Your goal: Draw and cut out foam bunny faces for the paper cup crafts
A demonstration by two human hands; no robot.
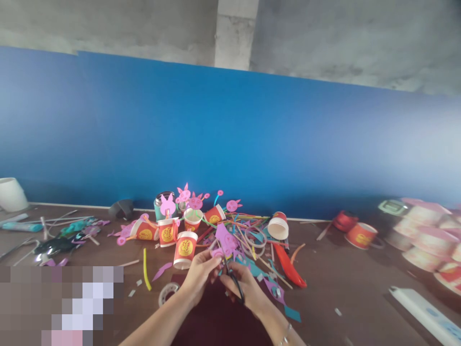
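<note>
My left hand (199, 276) pinches a purple paper cut-out (225, 239) and holds it up over the brown table (345, 283). My right hand (242, 284) grips black-handled scissors (233, 278) whose blades reach up to the paper's lower edge. Both hands meet just in front of a red paper cup (185, 249) with a yellow emblem.
Several red cups (167, 231) with pink paper animal faces stand behind, amid coloured straws (248, 230) and paper scraps. A tape roll (168, 291) lies left of my wrist, a red utility knife (290, 267) on the right. Stacked bowls (428, 230) sit far right. A blue wall (230, 134) backs the table.
</note>
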